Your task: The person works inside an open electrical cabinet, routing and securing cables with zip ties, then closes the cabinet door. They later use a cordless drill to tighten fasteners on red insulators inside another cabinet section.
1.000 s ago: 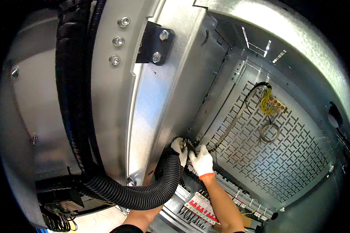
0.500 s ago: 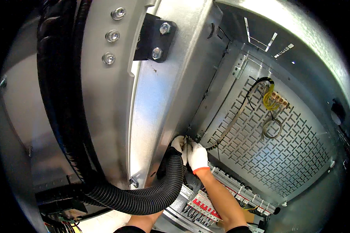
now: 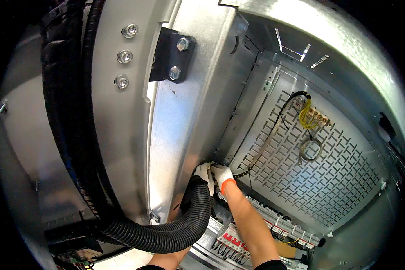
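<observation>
Both my hands wear white gloves and meet at the inner corner of a metal cabinet. My left hand (image 3: 203,173) reaches up behind a thick black corrugated conduit (image 3: 175,234), its fingers bent. My right hand (image 3: 221,174), with an orange glove cuff, has its fingers curled close beside the left fingertips. Whatever lies between the fingers is too small and hidden to make out. Just right of the right glove, a black-wrapped cable (image 3: 245,172) runs up along the perforated panel (image 3: 328,166).
Below my right forearm sit a row of red-switched breakers (image 3: 233,238) and a terminal strip (image 3: 288,227). Yellow-green wires (image 3: 307,116) end at a brass terminal bar (image 3: 319,117). A bolted black bracket (image 3: 177,56) juts from the metal post (image 3: 189,103) on the left.
The view has shifted slightly, moving the cabinet left and its upper part down in the picture. My right hand has turned and drawn closer to the left fingertips.
</observation>
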A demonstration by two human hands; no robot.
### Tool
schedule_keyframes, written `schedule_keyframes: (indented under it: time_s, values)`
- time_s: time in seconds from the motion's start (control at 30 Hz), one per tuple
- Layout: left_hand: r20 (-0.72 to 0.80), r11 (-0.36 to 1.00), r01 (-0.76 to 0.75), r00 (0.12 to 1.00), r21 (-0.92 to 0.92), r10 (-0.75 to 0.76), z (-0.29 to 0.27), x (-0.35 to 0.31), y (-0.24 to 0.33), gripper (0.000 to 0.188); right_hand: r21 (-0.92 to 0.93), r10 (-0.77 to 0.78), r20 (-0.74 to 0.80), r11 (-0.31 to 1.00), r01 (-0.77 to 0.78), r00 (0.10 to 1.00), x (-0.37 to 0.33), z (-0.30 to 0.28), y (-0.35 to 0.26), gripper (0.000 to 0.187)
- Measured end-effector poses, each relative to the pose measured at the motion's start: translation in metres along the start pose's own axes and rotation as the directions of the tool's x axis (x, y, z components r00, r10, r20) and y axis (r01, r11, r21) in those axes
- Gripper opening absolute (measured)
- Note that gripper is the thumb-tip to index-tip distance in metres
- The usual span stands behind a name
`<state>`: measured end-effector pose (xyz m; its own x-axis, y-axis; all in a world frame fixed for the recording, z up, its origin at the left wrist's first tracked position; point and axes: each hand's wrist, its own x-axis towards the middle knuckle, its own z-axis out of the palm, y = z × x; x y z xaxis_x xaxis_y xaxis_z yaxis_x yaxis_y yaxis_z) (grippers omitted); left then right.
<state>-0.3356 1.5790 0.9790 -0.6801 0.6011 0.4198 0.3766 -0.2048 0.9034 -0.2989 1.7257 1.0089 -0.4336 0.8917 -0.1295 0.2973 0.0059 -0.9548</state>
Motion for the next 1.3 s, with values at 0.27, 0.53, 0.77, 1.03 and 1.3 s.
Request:
schedule_keyframes:
  time_s: [0.27,0.53,0.77,1.03,1.3]
  values:
    - [0.009,1.0,-0.003,1.0,0.005,0.002,-0.006,-0.001,0.0,0.037,-0.109,0.014,0.164,0.994,0.004,0.986,0.032,0.001,0.023,0.024]
    - [0.046,1.0,-0.009,0.999,-0.016,0.01,0.002,-0.005,0.006,0.036,-0.514,-0.229,-0.015,0.836,0.189,0.973,0.038,0.0,0.032,0.025]
    - [0.023,1.0,-0.008,1.0,0.002,0.008,-0.013,-0.004,0.0,0.035,-0.715,-0.451,-0.112,0.656,0.243,0.885,-0.036,0.004,-0.03,0.032]
    - [0.029,1.0,0.002,1.0,-0.013,-0.001,-0.014,-0.014,0.0,0.034,-0.708,-0.515,0.463,0.275,0.65,0.722,-0.014,-0.046,-0.033,0.023]
    - [0.032,1.0,0.0,0.999,0.002,-0.001,-0.015,-0.015,0.0,0.034,-0.492,-0.489,0.115,0.728,0.477,0.865,-0.013,-0.025,-0.011,0.032]
